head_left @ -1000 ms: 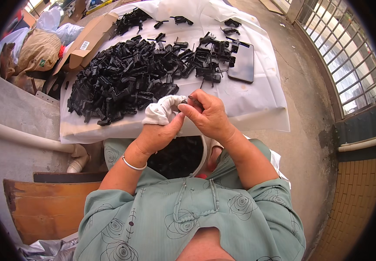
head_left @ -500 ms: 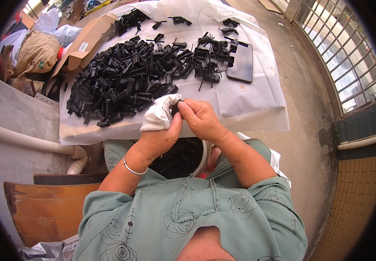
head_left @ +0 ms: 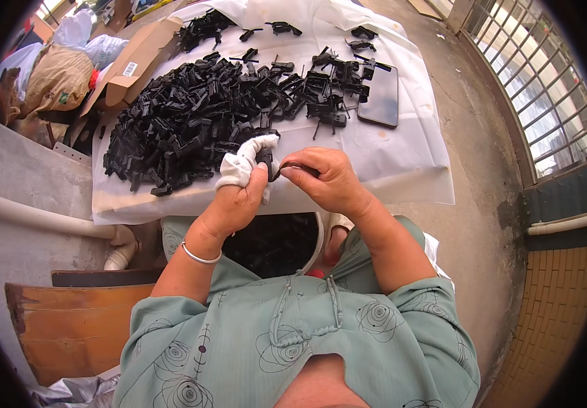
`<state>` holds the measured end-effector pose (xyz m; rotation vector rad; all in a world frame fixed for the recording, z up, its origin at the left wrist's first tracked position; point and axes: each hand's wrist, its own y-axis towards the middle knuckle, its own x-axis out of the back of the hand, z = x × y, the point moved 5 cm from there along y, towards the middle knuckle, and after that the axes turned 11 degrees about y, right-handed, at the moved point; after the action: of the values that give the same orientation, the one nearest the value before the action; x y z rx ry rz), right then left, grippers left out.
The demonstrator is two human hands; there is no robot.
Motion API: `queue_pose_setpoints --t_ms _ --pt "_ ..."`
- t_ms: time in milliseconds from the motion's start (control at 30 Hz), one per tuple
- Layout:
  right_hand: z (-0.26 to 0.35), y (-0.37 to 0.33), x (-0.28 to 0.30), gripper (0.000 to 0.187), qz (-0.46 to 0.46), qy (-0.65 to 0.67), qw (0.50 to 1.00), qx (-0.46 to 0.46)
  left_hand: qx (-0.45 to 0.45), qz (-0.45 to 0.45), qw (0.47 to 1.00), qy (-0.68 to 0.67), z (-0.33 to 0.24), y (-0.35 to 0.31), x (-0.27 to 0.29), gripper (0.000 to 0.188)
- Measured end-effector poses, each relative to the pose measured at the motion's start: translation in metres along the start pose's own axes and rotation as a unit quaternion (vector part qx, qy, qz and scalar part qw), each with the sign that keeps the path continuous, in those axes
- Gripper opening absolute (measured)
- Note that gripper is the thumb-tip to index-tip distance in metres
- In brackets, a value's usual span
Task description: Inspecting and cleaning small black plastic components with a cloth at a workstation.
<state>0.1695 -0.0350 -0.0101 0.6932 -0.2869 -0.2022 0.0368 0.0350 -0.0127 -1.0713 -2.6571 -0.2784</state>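
Observation:
My left hand (head_left: 237, 204) has white cloth (head_left: 239, 165) around its fingers, perhaps a partial glove. It grips a small black plastic part (head_left: 265, 156) between thumb and covered fingers. Close on its right, my right hand (head_left: 331, 178) pinches a thin dark strip (head_left: 299, 165) whose end reaches toward the black part; whether the two are joined I cannot tell. Both hands are over the near edge of a sheet-covered table (head_left: 388, 173). Just beyond them lies a large heap of similar black parts (head_left: 178, 119).
A phone (head_left: 379, 98) lies right of a smaller cluster of black parts (head_left: 331, 88). An opened cardboard box (head_left: 130, 68) stands at the left. Below my hands, a round tub (head_left: 320, 238) holds dark pieces. A pipe (head_left: 48, 217) runs along the left wall; a barred window (head_left: 534, 81) is at right.
My hands have drawn apart slightly, the left moving left and down, the right shifting right. The black part and the dark strip now show between them.

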Motion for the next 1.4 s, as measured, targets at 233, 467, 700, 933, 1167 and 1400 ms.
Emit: queue_pose_setpoints --t_ms 233,467,700,933,1167,1400 --pt "-0.008 -0.002 -0.005 0.013 0.02 0.112 0.976 -0.186 -0.075 0.062 0.995 0.03 -0.003 -0.001 -0.013 0.028" --pt "-0.005 -0.004 -0.012 0.022 0.064 0.036 0.986 -0.149 -0.087 0.036 0.988 0.122 -0.011 -0.001 -0.017 0.026" --pt "-0.006 -0.006 -0.018 0.023 -0.043 0.025 0.995 -0.082 -0.129 0.0 0.973 0.192 -0.02 -0.001 -0.018 0.027" --pt "-0.019 0.009 0.057 0.026 -0.155 -0.271 0.943 -0.112 -0.225 -0.205 0.757 0.578 -0.065 0.033 0.049 0.057" --pt "-0.045 0.008 0.046 0.014 -0.073 -0.41 0.9 -0.13 -0.135 -0.156 0.929 0.306 -0.021 0.024 0.039 0.027" --pt "-0.011 -0.001 0.018 0.007 -0.012 -0.346 0.938 -0.009 -0.134 -0.131 0.97 0.155 -0.017 0.005 0.01 0.024"
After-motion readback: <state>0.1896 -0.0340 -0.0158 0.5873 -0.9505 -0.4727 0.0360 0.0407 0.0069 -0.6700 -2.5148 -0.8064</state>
